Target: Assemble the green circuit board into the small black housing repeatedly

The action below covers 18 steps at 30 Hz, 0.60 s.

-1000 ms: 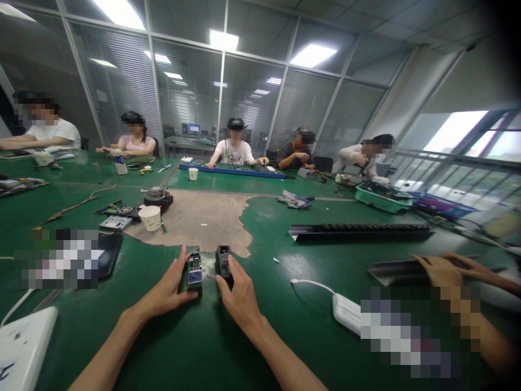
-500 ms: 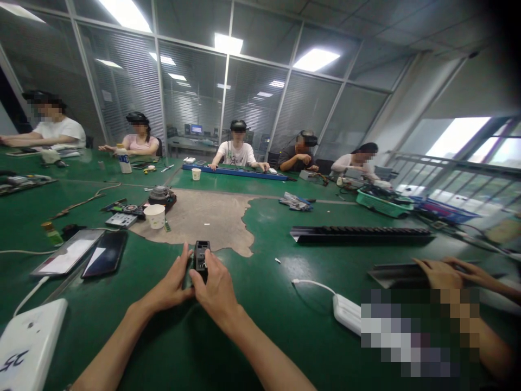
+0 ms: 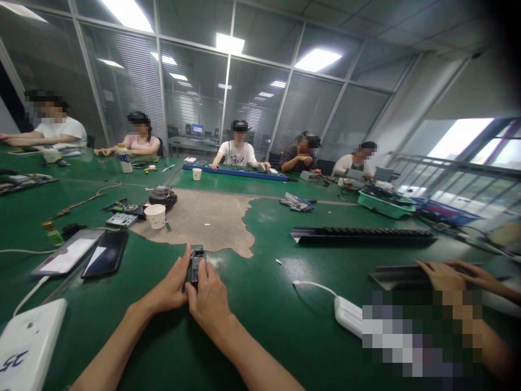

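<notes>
A small black plastic block [image 3: 198, 255] with cut-outs in its upper face is between my two hands, close over the green table. My left hand [image 3: 173, 282] presses along its left side with long, nearly straight fingers. From the right, my right hand [image 3: 209, 296] grips the block, its fingertips on the top and right side and its thumb at the near end. The hands cover much of the block's lower part, so its exact kind cannot be made out.
Beyond my hands a brown sheet [image 3: 215, 222] lies on the table [image 3: 260, 326], with a paper cup [image 3: 155, 216] at its left. Two phones [image 3: 105, 254] lie left; a white power bank [image 3: 348, 315] and a black rail [image 3: 362, 237] right. A co-worker's hands [image 3: 443, 275] rest on another rail.
The block has shifted slightly left and towards me, and its top face has tilted. Both hands moved with it; the right hand's fingers now lie further over the block.
</notes>
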Each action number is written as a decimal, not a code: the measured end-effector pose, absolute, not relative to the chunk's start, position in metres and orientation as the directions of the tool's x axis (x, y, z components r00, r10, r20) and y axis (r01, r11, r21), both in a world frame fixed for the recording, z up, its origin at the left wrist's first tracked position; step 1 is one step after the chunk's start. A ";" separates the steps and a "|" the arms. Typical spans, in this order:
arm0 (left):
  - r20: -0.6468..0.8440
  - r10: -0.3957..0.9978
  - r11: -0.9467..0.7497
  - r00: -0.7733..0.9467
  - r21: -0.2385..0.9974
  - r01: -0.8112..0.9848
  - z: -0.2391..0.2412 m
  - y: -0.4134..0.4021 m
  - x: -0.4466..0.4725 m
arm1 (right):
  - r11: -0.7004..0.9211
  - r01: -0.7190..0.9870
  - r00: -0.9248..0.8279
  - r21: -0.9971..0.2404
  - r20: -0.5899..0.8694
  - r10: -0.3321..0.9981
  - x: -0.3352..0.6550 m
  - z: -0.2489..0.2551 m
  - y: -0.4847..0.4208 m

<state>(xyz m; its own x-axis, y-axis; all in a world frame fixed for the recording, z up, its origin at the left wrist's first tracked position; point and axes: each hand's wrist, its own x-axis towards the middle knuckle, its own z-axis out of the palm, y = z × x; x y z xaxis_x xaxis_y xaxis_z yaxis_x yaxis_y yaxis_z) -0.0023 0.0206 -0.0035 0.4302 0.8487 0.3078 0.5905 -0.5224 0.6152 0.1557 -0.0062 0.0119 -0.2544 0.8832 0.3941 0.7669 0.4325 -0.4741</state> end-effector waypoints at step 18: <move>0.323 0.872 -0.487 0.368 0.660 0.573 -0.003 0.017 -0.002 | 0.534 0.638 -0.167 -0.554 0.577 0.799 0.190 0.047 0.006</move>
<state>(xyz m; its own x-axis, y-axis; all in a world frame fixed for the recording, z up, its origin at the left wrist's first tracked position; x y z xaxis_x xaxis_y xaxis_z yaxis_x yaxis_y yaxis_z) -0.0024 0.0174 -0.0031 0.3684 0.8717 0.3231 0.5727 -0.4865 0.6598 0.1902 0.0063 0.0474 -0.1670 0.7991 0.5775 0.6384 0.5340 -0.5543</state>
